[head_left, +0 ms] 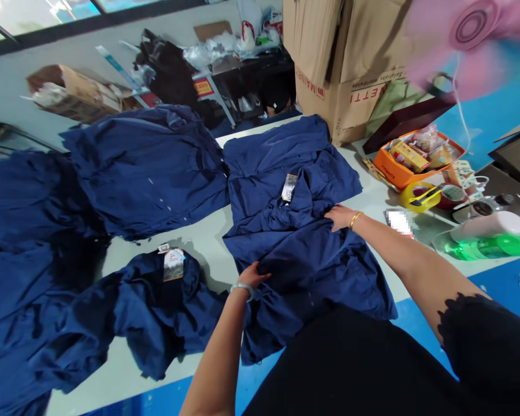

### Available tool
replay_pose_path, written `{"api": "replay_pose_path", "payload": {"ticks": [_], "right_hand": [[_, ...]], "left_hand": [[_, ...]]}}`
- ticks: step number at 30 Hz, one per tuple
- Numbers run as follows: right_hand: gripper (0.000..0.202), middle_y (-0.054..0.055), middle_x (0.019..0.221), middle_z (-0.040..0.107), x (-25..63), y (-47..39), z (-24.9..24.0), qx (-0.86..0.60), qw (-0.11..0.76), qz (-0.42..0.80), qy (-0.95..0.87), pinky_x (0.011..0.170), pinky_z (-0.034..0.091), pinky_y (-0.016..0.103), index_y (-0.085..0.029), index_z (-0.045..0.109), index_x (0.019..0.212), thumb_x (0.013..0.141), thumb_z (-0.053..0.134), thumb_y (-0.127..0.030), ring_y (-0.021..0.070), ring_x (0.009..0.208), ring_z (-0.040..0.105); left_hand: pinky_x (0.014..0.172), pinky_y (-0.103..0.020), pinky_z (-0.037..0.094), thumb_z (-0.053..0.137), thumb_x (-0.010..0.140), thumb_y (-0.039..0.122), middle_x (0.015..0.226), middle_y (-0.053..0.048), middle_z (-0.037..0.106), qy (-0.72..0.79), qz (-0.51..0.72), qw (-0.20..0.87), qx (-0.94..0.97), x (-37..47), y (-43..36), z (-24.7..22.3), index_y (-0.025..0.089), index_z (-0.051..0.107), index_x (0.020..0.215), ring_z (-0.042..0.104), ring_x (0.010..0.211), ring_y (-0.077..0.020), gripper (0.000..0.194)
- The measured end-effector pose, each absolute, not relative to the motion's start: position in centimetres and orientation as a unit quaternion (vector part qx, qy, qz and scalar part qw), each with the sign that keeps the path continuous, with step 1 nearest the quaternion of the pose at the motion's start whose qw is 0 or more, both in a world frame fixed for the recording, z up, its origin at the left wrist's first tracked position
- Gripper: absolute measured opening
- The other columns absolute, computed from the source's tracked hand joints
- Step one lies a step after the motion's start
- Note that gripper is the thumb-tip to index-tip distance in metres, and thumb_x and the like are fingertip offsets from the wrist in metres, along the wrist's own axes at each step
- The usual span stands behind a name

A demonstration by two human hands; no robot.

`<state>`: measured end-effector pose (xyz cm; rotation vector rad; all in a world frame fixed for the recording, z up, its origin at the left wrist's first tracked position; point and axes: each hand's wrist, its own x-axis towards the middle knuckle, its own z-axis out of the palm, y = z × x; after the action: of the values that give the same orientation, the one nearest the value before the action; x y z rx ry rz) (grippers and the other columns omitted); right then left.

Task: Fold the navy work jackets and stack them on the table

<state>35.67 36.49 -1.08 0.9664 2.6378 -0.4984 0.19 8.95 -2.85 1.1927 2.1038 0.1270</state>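
A navy blue jacket (299,254) lies spread on the table in front of me, its lower part hanging toward the near edge. A paper hang tag (289,188) rests on it near the collar. My left hand (254,274) grips the jacket's left side, with cloth bunched at the fingers. At the right side, my right hand (340,217) is closed on the same jacket's fabric. Another navy jacket (160,306) with a hang tag (174,264) lies crumpled to the left of my left hand.
Stacks of navy garments (151,167) cover the table's left and back. On the right are an orange box (398,167), tape rolls (420,196), a green bottle (485,247) and a pink fan (470,29). Large cardboard boxes (329,98) stand behind the table (212,248).
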Motion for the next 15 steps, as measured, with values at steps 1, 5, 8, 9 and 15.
{"api": "replay_pose_path", "payload": {"ticks": [1, 5, 8, 9, 15], "right_hand": [[0.053, 0.011, 0.119, 0.078, 36.0, 37.0, -1.1, 0.352, 0.151, -0.184, 0.905, 0.111, 0.044, 0.041, -0.021, 0.077, 0.111, 0.061, 0.092, -0.027, 0.0300, 0.122, 0.067], [0.025, 0.007, 0.079, 0.077, 37.2, 39.6, -0.7, 0.469, -0.002, -0.243, 0.849, 0.099, 0.046, 0.038, -0.019, 0.069, 0.067, 0.076, 0.084, -0.035, 0.0212, 0.095, 0.071], [0.039, 0.011, 0.075, 0.076, 37.8, 40.9, 0.0, 0.498, -0.102, -0.236, 0.828, 0.104, 0.042, 0.045, -0.018, 0.061, 0.061, 0.094, 0.070, -0.037, 0.0223, 0.102, 0.068], [0.039, 0.013, 0.081, 0.077, 37.9, 41.0, 0.4, 0.499, -0.116, -0.229, 0.828, 0.107, 0.040, 0.047, -0.018, 0.062, 0.063, 0.096, 0.068, -0.038, 0.0240, 0.107, 0.066], [0.019, 0.018, 0.124, 0.070, 38.9, 35.0, 1.1, 0.444, -0.132, -0.195, 0.864, 0.113, 0.034, 0.050, -0.017, 0.075, 0.097, 0.093, 0.070, -0.035, 0.0298, 0.120, 0.057]], "left_hand": [[0.089, -0.036, 0.057, 0.077, 0.075, 0.037, 0.106, -0.012, 0.080, 0.821, 0.022, 0.337, 0.460, 0.2, 8.6, -3.4, 0.021, 0.072, 0.109, 0.075, 0.102, -0.0306, 0.038], [0.096, -0.038, 0.054, 0.067, 0.085, 0.031, 0.119, -0.015, 0.077, 0.838, 0.005, 0.313, 0.447, -0.5, 8.0, -4.0, 0.020, 0.068, 0.120, 0.071, 0.114, -0.0313, 0.037], [0.095, -0.035, 0.054, 0.072, 0.084, 0.036, 0.121, -0.013, 0.076, 0.840, 0.022, 0.309, 0.446, -1.3, 8.7, -3.4, 0.021, 0.064, 0.127, 0.071, 0.113, -0.0288, 0.046], [0.094, -0.034, 0.054, 0.075, 0.083, 0.038, 0.121, -0.012, 0.076, 0.839, 0.031, 0.307, 0.448, -1.5, 9.0, -3.2, 0.021, 0.063, 0.129, 0.071, 0.111, -0.0280, 0.051], [0.092, -0.034, 0.054, 0.067, 0.089, 0.059, 0.121, -0.013, 0.075, 0.829, 0.048, 0.304, 0.467, -0.9, 10.4, -2.8, 0.020, 0.064, 0.129, 0.072, 0.109, -0.0293, 0.056]]}}
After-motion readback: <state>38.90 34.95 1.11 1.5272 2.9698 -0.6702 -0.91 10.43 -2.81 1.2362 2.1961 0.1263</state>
